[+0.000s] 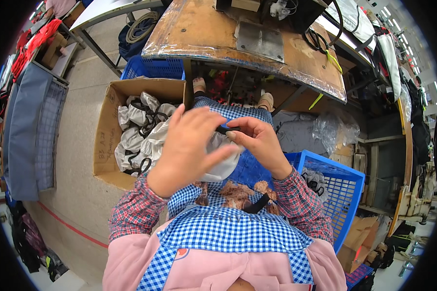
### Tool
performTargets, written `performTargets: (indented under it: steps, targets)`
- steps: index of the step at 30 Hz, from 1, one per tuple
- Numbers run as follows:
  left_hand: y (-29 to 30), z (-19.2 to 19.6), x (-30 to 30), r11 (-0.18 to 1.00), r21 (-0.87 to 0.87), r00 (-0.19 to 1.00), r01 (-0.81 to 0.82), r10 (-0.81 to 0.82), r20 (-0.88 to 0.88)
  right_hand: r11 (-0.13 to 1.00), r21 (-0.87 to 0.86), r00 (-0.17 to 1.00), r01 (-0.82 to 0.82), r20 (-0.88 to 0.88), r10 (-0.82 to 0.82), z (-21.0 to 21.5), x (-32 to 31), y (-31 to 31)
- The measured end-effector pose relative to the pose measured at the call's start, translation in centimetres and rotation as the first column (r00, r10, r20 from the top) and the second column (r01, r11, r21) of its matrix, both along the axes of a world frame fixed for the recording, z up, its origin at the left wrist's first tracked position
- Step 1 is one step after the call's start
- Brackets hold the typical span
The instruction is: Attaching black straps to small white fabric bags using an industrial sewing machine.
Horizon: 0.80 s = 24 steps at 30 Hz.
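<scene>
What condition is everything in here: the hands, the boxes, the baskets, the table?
left hand: raised, fingers spread, touching the white fabric piece
right hand: pinching a black strap
white fabric piece: held over the lap
cardboard box: open, holding white pieces
blue basket: open, partly filled
wooden table: worn, plastic-covered

An open brown cardboard box stands on the floor at the person's left, with dark handwriting on its near flap and white pieces with black straps inside. A small cardboard box sits far left by red fabric. Crumpled clear plastic bags lie right, under the surface.
</scene>
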<state>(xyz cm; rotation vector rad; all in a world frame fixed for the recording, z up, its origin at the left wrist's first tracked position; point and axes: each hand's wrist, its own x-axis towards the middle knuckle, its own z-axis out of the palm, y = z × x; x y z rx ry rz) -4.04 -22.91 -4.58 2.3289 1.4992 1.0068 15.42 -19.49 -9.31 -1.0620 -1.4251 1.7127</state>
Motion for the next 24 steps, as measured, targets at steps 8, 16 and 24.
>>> performTargets:
  steps: [8, 16, 24]
  targets:
    - [1.9, -2.6, -0.1, 0.761, -0.549, 0.914, 0.345, -0.138, 0.382, 0.985, -0.155, 0.969, -0.074, -0.245, 0.035, 0.1, 0.7, 0.1]
    - [4.6, -0.6, -1.4, 0.262, -0.826, 0.866, 0.500, -0.177, 0.468, 0.409, 0.689, 0.794, -0.599, 0.578, 0.189, 3.6, 2.0, 0.8]
    - [5.4, -0.2, -0.7, 0.074, -0.902, 0.884, 0.426, -0.246, 0.398, 0.199, 0.705, 0.731, -0.680, 0.672, 0.116, 4.0, 2.4, 1.6]
